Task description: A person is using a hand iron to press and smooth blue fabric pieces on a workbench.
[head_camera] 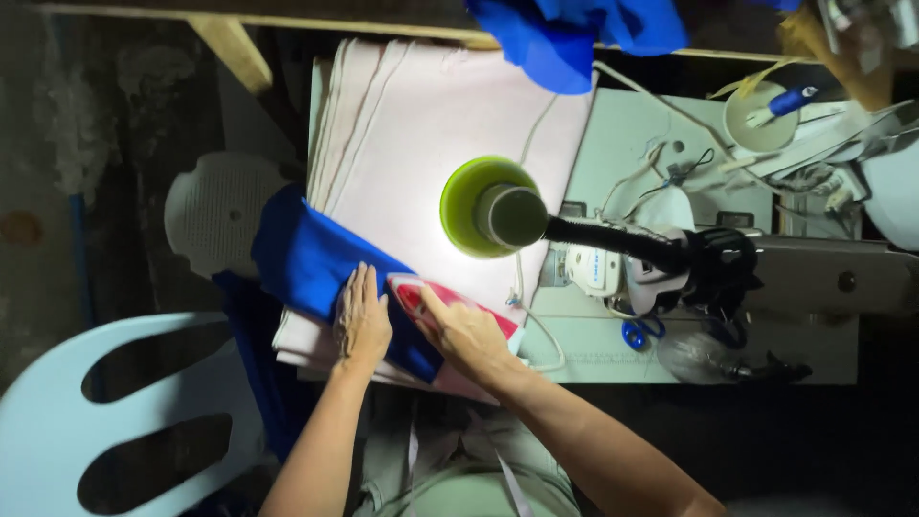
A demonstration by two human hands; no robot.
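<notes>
Blue fabric (311,258) lies under the left hand (362,321), pressed flat with fingers spread. Just right of it, the right hand (464,330) grips a red-and-white iron (421,299). Pressing should go best with the cloth kept taut on the pink padded board (431,134).

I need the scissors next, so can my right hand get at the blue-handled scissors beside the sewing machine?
Probably yes: the right hand rests on the pink iron, and the blue-handled scissors lie just right of it, with only a thin white cord between.
</notes>
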